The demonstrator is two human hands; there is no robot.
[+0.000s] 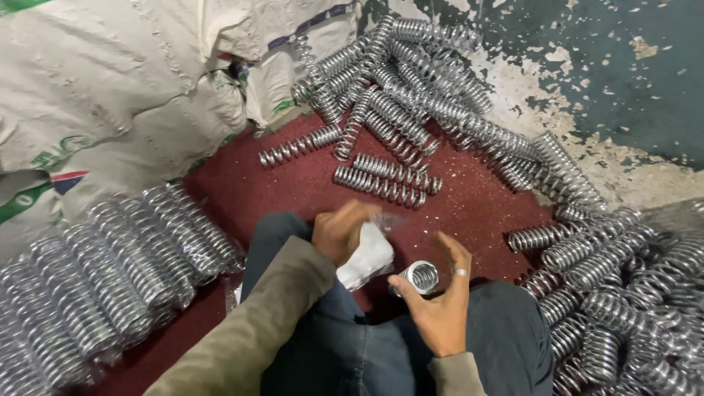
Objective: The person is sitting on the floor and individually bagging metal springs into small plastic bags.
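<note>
Wrapped springs line the red floor's left edge. Left hand has its grip clamped on a white plastic bag; right hand grips a chrome spring end-on above the lap. Loose springs heap the right edge.

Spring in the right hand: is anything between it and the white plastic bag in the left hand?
Nothing visible. The spring sits end-on in the right hand, right beside the white bag gripped by the left hand. Only a small open gap above the dark trousers separates them.
</note>
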